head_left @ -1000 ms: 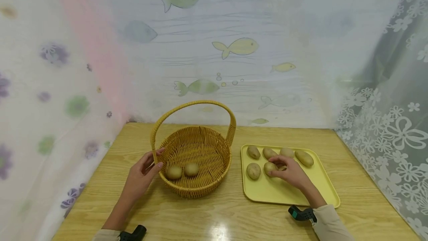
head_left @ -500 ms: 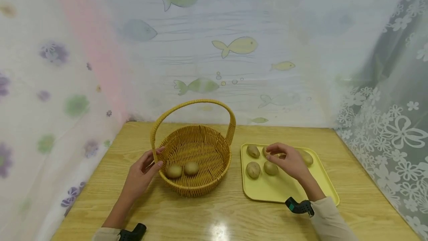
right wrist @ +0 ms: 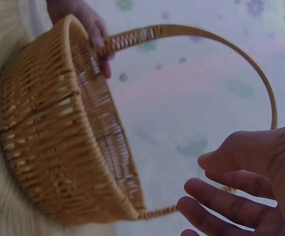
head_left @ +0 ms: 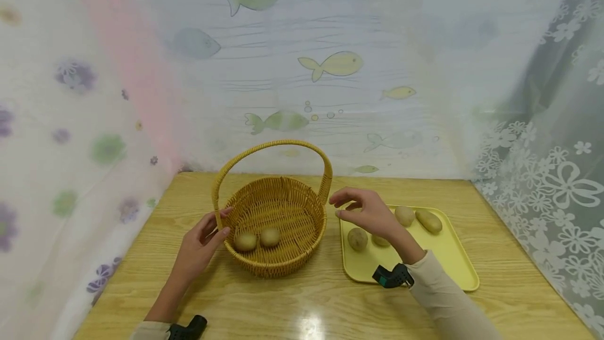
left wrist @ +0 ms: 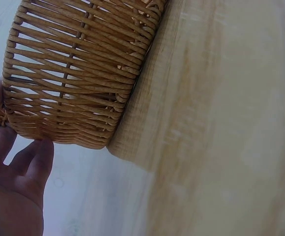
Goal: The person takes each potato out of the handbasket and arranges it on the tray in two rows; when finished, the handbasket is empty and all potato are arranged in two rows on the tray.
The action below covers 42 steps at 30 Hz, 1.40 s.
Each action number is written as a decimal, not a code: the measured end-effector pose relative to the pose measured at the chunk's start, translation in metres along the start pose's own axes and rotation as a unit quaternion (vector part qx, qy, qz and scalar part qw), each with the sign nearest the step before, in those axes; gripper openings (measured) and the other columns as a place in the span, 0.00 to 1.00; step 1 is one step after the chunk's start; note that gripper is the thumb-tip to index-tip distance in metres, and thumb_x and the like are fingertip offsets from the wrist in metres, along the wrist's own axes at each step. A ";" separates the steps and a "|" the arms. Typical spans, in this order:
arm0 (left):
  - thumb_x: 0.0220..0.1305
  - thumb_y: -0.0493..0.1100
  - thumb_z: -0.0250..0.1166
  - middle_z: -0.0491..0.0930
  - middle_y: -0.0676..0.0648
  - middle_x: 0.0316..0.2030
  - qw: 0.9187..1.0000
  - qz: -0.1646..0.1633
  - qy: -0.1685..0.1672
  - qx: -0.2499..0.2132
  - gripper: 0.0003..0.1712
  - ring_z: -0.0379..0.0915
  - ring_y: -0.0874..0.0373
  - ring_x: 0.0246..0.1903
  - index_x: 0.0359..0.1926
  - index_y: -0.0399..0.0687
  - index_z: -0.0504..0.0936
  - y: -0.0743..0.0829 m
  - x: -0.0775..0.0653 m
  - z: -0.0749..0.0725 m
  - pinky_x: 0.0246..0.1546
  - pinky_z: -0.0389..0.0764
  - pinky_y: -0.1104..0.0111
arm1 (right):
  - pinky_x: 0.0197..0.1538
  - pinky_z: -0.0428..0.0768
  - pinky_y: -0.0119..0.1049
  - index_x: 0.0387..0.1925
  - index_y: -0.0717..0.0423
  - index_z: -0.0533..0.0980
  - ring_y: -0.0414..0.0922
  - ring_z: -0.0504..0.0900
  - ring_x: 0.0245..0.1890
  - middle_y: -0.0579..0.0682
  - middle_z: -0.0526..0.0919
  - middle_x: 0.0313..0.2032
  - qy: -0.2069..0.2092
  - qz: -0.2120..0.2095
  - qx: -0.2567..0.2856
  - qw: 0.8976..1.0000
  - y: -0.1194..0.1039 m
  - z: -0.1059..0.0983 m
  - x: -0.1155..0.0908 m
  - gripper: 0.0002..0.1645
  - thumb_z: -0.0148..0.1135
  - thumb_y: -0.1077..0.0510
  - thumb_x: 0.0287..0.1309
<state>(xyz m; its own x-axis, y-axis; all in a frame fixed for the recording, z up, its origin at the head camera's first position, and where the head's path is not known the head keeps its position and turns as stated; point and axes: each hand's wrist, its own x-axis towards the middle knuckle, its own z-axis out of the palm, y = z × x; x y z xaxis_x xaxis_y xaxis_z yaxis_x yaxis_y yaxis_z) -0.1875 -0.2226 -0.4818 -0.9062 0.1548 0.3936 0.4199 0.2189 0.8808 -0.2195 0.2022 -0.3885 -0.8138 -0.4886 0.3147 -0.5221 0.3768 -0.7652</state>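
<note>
A round woven wicker basket (head_left: 283, 269) with a tall arched handle stands on the table, two potatoes (head_left: 270, 237) inside it at the near left. My left hand (head_left: 200, 245) grips its left rim at the handle's base; the left wrist view shows those fingers (left wrist: 40, 162) against the basket's wickerwork. Between the basket and the yellow tray (head_left: 406, 272), my right hand (head_left: 365, 211) hovers over the tray's far left corner. In the right wrist view its thumb and fingers are loosely bent and apart, with nothing between them. The right hand and forearm hide part of the tray.
Visible on the tray are several potatoes, among them a round one (head_left: 357, 239) at the left and a long one (head_left: 429, 221) at the far right. A wooden table (head_left: 264, 308) lies beneath everything. Behind it hangs a fish-print curtain (head_left: 283, 67), with flowered sheets at both sides.
My right hand has lifted off the potato it touched in the tray, rising and passing left towards the basket. The left hand and the basket have stayed put.
</note>
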 end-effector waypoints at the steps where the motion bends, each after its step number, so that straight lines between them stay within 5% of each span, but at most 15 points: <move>1: 0.78 0.38 0.62 0.73 0.44 0.70 1.000 0.000 0.000 -0.001 0.24 0.64 0.53 0.71 0.69 0.35 0.73 0.000 0.000 0.000 0.63 0.73 0.75 | 0.53 0.85 0.50 0.56 0.57 0.83 0.51 0.84 0.52 0.52 0.86 0.51 -0.009 -0.002 0.003 1.000 -0.002 0.001 0.004 0.16 0.69 0.64 0.68; 12: 0.78 0.37 0.62 0.72 0.44 0.71 1.000 0.005 0.001 -0.008 0.24 0.63 0.52 0.72 0.70 0.37 0.72 -0.002 0.000 0.000 0.63 0.73 0.73 | 0.52 0.86 0.45 0.57 0.56 0.83 0.48 0.85 0.50 0.49 0.86 0.50 -0.070 -0.005 0.062 0.996 -0.011 0.019 0.049 0.17 0.69 0.60 0.69; 17: 0.78 0.36 0.61 0.72 0.42 0.71 1.000 0.006 -0.002 -0.022 0.24 0.63 0.50 0.72 0.70 0.34 0.71 -0.002 0.000 0.001 0.64 0.72 0.73 | 0.55 0.85 0.43 0.60 0.61 0.81 0.54 0.84 0.55 0.56 0.85 0.54 -0.123 -0.012 0.077 0.989 -0.014 0.032 0.070 0.21 0.70 0.62 0.67; 25: 0.79 0.36 0.61 0.71 0.40 0.71 1.000 0.015 -0.008 -0.017 0.23 0.63 0.45 0.72 0.69 0.32 0.71 0.001 -0.001 0.002 0.64 0.72 0.73 | 0.58 0.83 0.39 0.63 0.64 0.79 0.59 0.81 0.59 0.51 0.85 0.57 -0.246 -0.020 0.074 0.966 -0.012 0.048 0.098 0.24 0.70 0.64 0.67; 30: 0.79 0.36 0.61 0.71 0.40 0.71 1.000 0.014 -0.007 -0.013 0.23 0.63 0.48 0.72 0.68 0.32 0.71 0.004 -0.001 0.001 0.64 0.72 0.73 | 0.57 0.83 0.39 0.62 0.62 0.81 0.53 0.82 0.59 0.49 0.85 0.56 -0.282 -0.010 0.081 0.956 -0.012 0.057 0.111 0.24 0.71 0.64 0.66; 42: 0.79 0.36 0.61 0.71 0.40 0.71 1.000 0.014 -0.007 -0.016 0.23 0.64 0.49 0.72 0.69 0.32 0.71 0.004 0.000 0.002 0.64 0.72 0.73 | 0.57 0.84 0.42 0.55 0.68 0.83 0.65 0.78 0.61 0.57 0.86 0.55 -0.377 -0.002 0.143 0.915 -0.004 0.086 0.140 0.20 0.68 0.76 0.61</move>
<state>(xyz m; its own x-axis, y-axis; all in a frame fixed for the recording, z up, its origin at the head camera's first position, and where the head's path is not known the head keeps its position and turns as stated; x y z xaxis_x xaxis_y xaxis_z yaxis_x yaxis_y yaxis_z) -0.1854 -0.2203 -0.4791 -0.8928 0.1749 0.4150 0.4436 0.1825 0.8774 -0.3098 0.0648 -0.3894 -0.3477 -0.9344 -0.0777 -0.3477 0.2054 -0.9148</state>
